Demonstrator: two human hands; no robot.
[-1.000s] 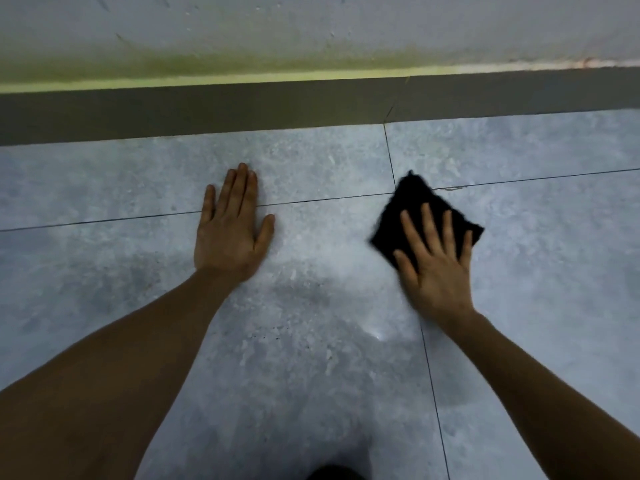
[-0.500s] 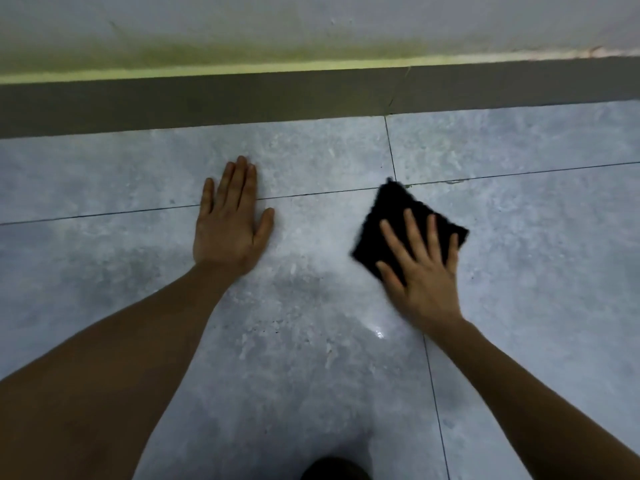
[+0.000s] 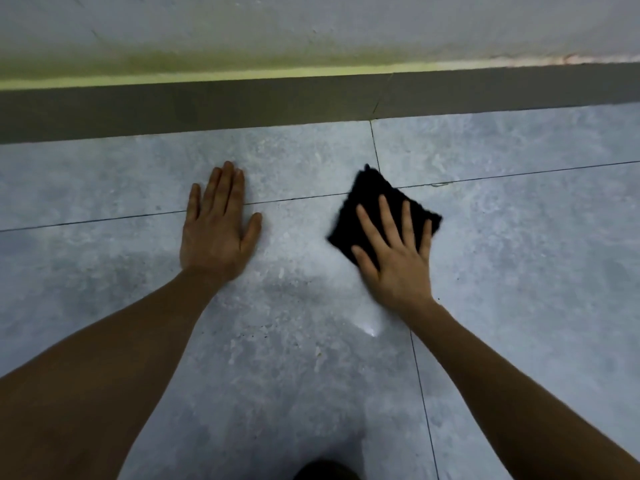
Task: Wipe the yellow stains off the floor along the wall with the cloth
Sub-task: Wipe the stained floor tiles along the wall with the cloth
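Evidently bracing, the left hand (image 3: pixel 216 233) is lying open and empty on the floor (image 3: pixel 519 271) while the right hand (image 3: pixel 394 261) is pressing the black cloth (image 3: pixel 372 199) flat under spread fingers, short of the wall (image 3: pixel 311 26).

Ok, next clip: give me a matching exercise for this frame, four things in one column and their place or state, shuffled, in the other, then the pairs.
Things:
1. left hand
2. right hand
3. black cloth
4. yellow stain

States:
A. lies flat under spread fingers, over a tile joint
B. runs along the foot of the wall, above the dark skirting
C. pressed palm down on the bare grey tile, holding nothing
D. presses down on the cloth

Pairs: 1-C, 2-D, 3-A, 4-B
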